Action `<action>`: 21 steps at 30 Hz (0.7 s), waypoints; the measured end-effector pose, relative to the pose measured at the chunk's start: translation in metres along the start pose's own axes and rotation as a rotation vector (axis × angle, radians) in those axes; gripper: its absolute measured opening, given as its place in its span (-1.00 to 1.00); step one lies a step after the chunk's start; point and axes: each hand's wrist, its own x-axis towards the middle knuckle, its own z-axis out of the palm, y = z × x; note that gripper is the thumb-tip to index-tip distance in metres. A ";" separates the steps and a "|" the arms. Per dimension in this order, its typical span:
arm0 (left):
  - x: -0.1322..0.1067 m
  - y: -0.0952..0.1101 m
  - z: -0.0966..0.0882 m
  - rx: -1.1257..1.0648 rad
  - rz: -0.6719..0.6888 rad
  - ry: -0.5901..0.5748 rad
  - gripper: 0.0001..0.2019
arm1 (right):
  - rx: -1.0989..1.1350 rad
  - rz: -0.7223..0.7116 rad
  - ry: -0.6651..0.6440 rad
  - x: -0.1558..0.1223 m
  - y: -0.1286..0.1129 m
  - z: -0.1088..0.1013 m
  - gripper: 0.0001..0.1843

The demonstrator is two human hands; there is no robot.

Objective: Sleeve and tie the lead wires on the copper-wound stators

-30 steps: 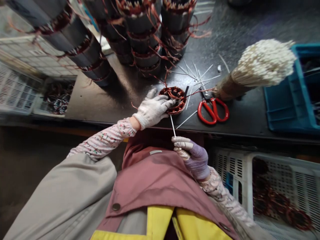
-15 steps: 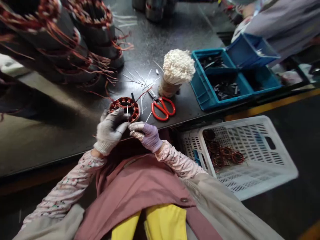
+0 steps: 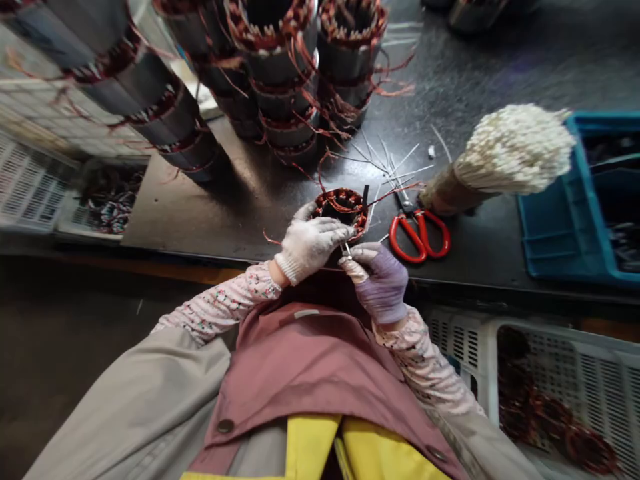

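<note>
From my remote feed, going left to right: stacks of copper-wound motor stators [image 3: 280, 67] stand on a black workbench [image 3: 165, 220]. The left hand [image 3: 310, 243], in a white knit glove, is closed around one wound stator [image 3: 340, 203] at the bench's near edge. The right hand [image 3: 377, 283], in a purple-coated glove, pinches a thin white strip [image 3: 346, 251] against that stator's rim. Just beyond lie red-handled scissors [image 3: 417, 237], then a bundle of white-tipped sticks [image 3: 500, 150] beside a blue plastic crate [image 3: 530, 227]; below sits a white plastic basket [image 3: 493, 373] holding more stators.
</note>
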 end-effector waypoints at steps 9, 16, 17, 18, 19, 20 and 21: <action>0.000 -0.004 0.003 -0.010 0.085 0.048 -0.76 | 0.035 0.098 -0.120 0.005 0.000 -0.004 -0.88; 0.001 -0.003 0.001 0.014 0.081 -0.011 -0.76 | -0.032 0.238 -0.091 0.010 0.007 0.003 -0.80; 0.001 -0.003 0.001 0.014 0.080 -0.009 -0.75 | -0.026 0.219 -0.099 0.010 0.008 0.003 -0.81; 0.001 -0.003 0.000 0.013 0.078 -0.008 -0.75 | -0.017 0.185 -0.106 0.009 0.007 0.002 -0.83; 0.001 -0.003 0.000 0.012 0.076 -0.009 -0.75 | -0.009 0.150 -0.110 0.007 0.005 0.000 -0.84; 0.001 -0.003 0.000 0.014 0.073 -0.010 -0.74 | -0.005 0.124 -0.107 0.005 0.002 -0.001 -0.86; 0.000 -0.002 0.000 0.017 0.072 -0.010 -0.74 | -0.007 0.113 -0.103 0.004 -0.001 -0.003 -0.86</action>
